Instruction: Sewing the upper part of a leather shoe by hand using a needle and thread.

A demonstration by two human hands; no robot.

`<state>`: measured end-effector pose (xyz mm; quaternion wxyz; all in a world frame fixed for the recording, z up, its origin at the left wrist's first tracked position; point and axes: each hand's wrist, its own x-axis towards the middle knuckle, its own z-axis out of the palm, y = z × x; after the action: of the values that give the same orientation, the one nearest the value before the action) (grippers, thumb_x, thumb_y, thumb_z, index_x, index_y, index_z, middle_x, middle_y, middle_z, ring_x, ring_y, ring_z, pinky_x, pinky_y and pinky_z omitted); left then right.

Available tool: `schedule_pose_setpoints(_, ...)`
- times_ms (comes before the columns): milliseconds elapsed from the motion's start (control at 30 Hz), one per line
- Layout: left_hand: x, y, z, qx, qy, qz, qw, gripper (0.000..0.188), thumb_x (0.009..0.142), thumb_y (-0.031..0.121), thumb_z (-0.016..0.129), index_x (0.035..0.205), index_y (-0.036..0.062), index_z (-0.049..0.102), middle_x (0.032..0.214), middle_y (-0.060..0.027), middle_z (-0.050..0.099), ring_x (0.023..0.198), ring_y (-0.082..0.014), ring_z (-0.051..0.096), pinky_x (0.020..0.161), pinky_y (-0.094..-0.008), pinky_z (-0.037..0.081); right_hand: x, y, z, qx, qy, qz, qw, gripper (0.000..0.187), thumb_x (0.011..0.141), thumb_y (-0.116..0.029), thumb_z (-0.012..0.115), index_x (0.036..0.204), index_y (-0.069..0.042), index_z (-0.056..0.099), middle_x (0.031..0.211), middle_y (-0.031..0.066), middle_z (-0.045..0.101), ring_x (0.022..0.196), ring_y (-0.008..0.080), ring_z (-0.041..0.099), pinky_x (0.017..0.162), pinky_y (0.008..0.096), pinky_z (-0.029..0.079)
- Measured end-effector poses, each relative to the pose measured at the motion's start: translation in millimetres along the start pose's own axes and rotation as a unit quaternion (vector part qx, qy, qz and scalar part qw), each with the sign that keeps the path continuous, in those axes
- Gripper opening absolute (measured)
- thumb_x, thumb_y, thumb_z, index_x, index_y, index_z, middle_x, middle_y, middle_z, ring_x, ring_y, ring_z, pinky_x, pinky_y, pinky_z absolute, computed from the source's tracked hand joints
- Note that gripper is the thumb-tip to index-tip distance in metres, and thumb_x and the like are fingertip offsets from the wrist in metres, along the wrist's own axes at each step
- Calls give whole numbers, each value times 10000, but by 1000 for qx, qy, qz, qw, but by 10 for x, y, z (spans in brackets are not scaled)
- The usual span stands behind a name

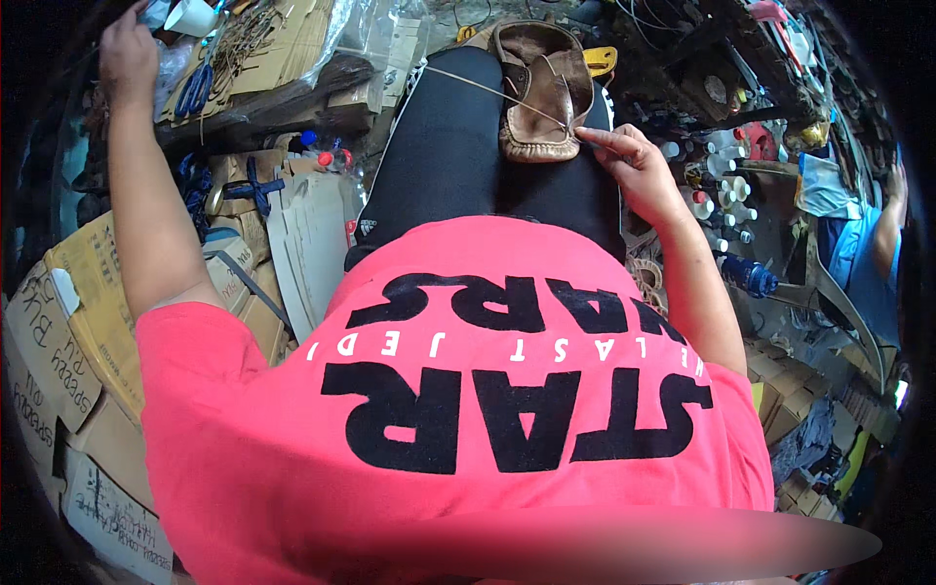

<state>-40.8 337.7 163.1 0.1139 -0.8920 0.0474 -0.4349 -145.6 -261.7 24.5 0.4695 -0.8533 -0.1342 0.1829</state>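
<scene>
A brown leather moccasin-style shoe [538, 96] rests across my black-trousered thighs, its gathered toe toward me. A pale thread [478, 86] runs from the shoe's right side, over its opening, to my left knee. At the right rim of the toe is my right hand [632, 164], its fingertips closed together against the leather by the thread. Whatever lies between those fingertips is too small to make out. Far off at the upper left, my left hand [130, 54] reaches beside a white cup [191, 18] and a bluish item; its fingers are partly hidden at the picture's edge.
Blue-handled scissors [196, 90] lie on the cluttered surface at left. Cardboard boxes [93, 292] are stacked by my left side. Several small bottles [723, 185] stand at right, near a dark blue bottle [749, 275]. Another person's arm [892, 210] shows at the far right.
</scene>
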Motion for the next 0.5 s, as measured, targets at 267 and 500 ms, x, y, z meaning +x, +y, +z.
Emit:
schedule_pose_setpoints(267, -677, 105, 172, 30, -29, 8, 999, 472, 781, 15, 542, 1214, 197, 585, 935, -132, 581, 926, -293, 559, 821, -385, 466, 20, -34, 26, -6, 18, -4, 1000, 381, 807, 23, 565, 1111, -178, 676, 818, 26, 499, 788, 129, 510, 790, 223, 409)
schedule_pose_setpoints(500, -971, 2894, -646, -461, -223, 51, 857, 166, 687, 44, 681, 837, 111, 702, 799, -26, 631, 758, -207, 574, 710, -320, 445, -130, -188, 178, -331, 108, -106, 931, 354, 822, -104, 595, 1133, -267, 641, 849, 25, 554, 886, 225, 542, 893, 438, 325)
